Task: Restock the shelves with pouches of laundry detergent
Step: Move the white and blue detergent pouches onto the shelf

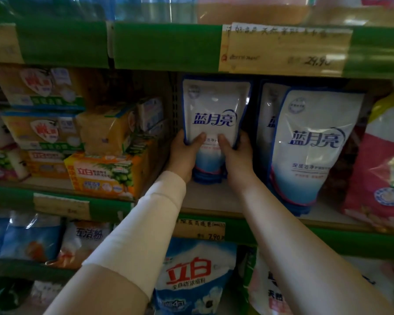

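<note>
— Where is the pouch (pixel 210 119)?

— On the middle shelf (pixel 205 198), upright, at the left end of its bay. It is white with blue edges and blue lettering. Its top reaches close under the green price strip (pixel 166 46) of the shelf above.

— Who has it?

— Both hands. The left hand (pixel 183 155) grips its lower left edge and the right hand (pixel 237 158) its lower right edge. Both thumbs lie flat on the front, just below the lettering and near each other.

— And the fingers (pixel 243 135)?

— They are curled round the side edges and go behind the pouch, so most of them are hidden. The pouch sits between thumbs in front and fingers behind, clasped on both sides.

— Does it touch the shelf board?

— Its bottom is down at the board between the two wrists. I cannot tell whether it rests there or hangs just above. Several blue edges show at the bottom, so it may be more than one pouch.

— What stands beside it?

— To the right, a second pouch (pixel 314 144) of the same kind, leaning a little, nearer the shelf's front edge. Another pouch (pixel 267 114) stands behind that one. Further right is a pink bag (pixel 382 169). To the left are stacked yellow and orange soap packs (pixel 102 176).

— Anything else?

— The left arm wears a pale sleeve (pixel 134 242); the right forearm is bare. Below hangs a blue and white bag (pixel 191 276) with red lettering.
</note>
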Demonstrator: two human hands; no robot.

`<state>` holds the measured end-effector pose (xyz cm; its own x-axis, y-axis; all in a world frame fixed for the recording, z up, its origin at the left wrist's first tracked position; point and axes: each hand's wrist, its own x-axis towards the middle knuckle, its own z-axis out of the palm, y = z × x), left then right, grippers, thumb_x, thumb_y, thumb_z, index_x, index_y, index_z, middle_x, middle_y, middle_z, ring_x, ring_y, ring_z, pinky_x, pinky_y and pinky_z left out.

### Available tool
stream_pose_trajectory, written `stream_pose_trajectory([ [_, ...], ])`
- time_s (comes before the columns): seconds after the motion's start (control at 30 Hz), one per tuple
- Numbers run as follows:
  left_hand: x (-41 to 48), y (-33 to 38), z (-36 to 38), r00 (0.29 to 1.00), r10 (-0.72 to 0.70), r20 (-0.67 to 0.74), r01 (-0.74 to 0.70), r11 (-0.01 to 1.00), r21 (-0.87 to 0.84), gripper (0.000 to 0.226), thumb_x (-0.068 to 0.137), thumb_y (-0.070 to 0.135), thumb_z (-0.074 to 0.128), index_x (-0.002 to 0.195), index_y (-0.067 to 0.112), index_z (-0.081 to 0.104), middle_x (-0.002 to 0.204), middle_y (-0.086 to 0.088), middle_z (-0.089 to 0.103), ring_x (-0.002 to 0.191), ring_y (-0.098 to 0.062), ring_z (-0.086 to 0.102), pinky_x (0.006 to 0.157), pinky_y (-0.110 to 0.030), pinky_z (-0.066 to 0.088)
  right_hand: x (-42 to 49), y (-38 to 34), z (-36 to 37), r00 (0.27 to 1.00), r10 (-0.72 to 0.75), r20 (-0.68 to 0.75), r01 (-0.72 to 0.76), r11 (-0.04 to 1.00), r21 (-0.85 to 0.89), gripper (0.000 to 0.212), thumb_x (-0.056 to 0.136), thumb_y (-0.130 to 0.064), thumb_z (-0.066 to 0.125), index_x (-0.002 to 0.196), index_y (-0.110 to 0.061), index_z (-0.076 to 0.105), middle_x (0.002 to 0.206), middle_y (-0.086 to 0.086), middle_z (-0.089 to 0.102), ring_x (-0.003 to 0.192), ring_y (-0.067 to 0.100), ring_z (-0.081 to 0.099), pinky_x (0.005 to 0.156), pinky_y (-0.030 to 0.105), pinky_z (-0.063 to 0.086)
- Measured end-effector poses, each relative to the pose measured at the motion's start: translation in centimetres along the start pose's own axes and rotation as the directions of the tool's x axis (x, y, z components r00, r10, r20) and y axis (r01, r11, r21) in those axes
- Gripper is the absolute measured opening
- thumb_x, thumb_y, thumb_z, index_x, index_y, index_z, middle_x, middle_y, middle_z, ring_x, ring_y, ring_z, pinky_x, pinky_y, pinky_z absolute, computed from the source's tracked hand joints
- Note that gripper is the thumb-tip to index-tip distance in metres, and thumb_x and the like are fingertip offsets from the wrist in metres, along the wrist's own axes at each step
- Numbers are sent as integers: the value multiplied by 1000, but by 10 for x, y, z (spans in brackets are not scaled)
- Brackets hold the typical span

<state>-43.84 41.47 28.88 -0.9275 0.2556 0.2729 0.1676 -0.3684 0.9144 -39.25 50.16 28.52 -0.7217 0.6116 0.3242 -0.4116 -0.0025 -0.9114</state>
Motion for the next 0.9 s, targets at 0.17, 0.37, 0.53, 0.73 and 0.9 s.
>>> stream_pose_trajectory([
  [0.17, 4, -8, 1, 998, 57, -1, -57, 998, 6, 29, 91, 3, 54, 118, 14, 51, 112, -6, 61, 86, -7, 61, 69, -17, 54, 3, 2, 2, 1000, -8, -1, 8, 1000, 4, 37, 91, -9, 56, 127, -10, 46, 120, 9, 59, 102, 16, 58, 81, 26, 51],
  [0.37, -1, -8, 2, 999, 39, 26, -41, 996, 77, 39, 93, 9, 53, 131, 11, 45, 112, -1, 57, 84, -4, 57, 57, -9, 50, 0, 1, 0, 997, 72, 18, -72, 997, 7, 47, 94, -13, 54, 137, -11, 37, 133, 11, 53, 115, 22, 55, 87, 31, 48],
  [0.53, -9, -8, 6, 999, 50, -19, -46, 984, 172, 45, 94, 14, 54, 136, 13, 39, 130, -9, 55, 112, -19, 56, 84, -28, 51, -7, -1, 2, 991, 130, -13, -130, 991, -22, 56, 94, -18, 54, 143, -11, 29, 139, 13, 47, 124, 27, 50, 97, 37, 46],
  [0.73, -31, 2, 7, 990, -3, -143, 30, 982, 186, 48, 95, 16, 52, 139, 10, 33, 139, -7, 47, 126, -22, 48, 100, -33, 43, -24, -15, 2, 959, 264, -100, -269, 963, -34, 88, 86, -25, 65, 150, -16, 4, 151, 9, 31, 136, 25, 35, 104, 32, 34],
  [0.9, -73, 18, 15, 976, -49, -213, 101, 965, 243, 57, 96, 28, 49, 146, 18, 23, 150, -2, 34, 136, -16, 35, 106, -22, 32, -50, -31, 1, 924, 279, -263, -325, 933, -153, 92, 81, -35, 69, 150, -14, 10, 153, 8, 27, 140, 25, 27, 116, 39, 24],
])
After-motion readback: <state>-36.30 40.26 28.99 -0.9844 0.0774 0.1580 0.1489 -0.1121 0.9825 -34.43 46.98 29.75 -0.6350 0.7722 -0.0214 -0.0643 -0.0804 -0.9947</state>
